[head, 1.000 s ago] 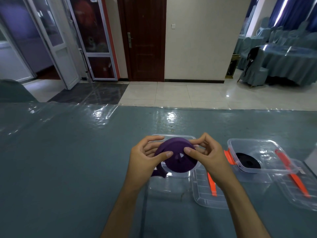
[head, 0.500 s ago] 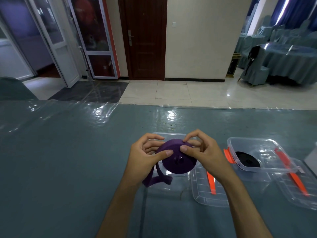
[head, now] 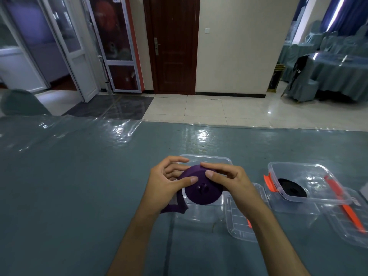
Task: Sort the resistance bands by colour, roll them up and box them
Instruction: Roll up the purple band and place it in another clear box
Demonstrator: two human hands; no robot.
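Both hands clasp the purple band roll (head: 201,189), my left hand (head: 165,186) at nine o'clock, my right hand (head: 229,181) at three; its loose tail (head: 175,208) hangs at seven, above the open box (head: 207,157).

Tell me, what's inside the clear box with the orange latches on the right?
The clear box holds one rolled black band, lying flat on its floor. Nothing else shows through the walls. Whether anything lies under that coil cannot be seen.
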